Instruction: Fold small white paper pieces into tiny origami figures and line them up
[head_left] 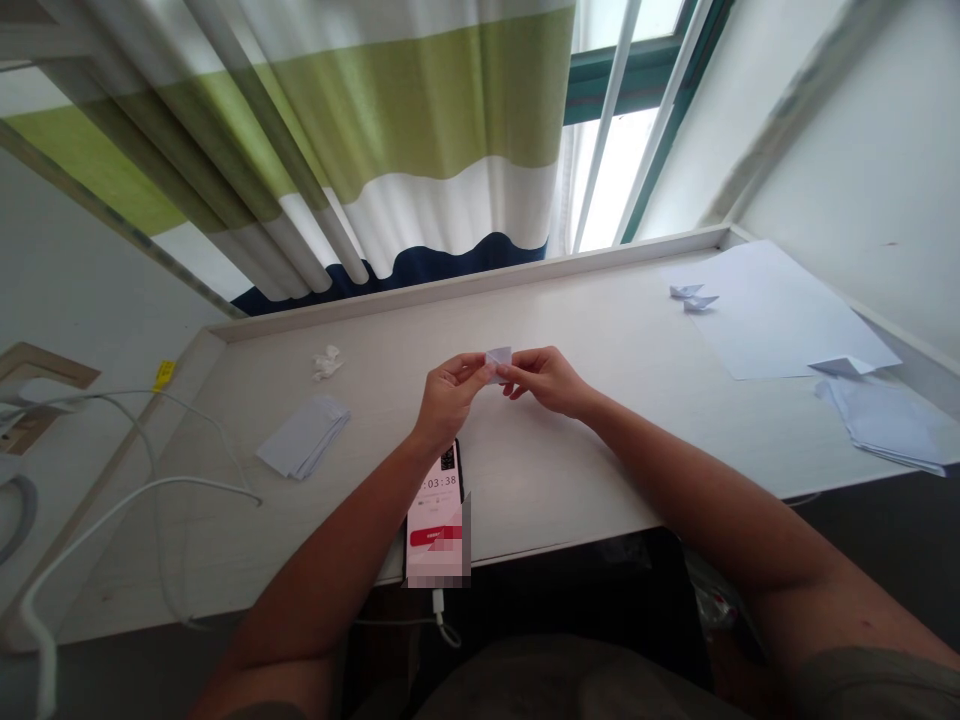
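Note:
A small folded piece of white paper (499, 356) is held up over the middle of the desk. My left hand (452, 393) pinches its left side between thumb and fingers. On the right side, my right hand (546, 380) grips it the same way, with the thumb at its lower edge. The two thumbs almost meet in front of the paper. Parts of the fingers behind it are hidden. Below my left wrist lies a phone (433, 510) with a timer on its screen, partly covered by my forearm.
Folded white papers (304, 437) and a crumpled tissue (327, 363) lie at left. On the right are a large white sheet (780, 310), two small folded paper shapes (697, 303) and a paper stack (889, 425). A white cable (142, 490) crosses the desk's left side.

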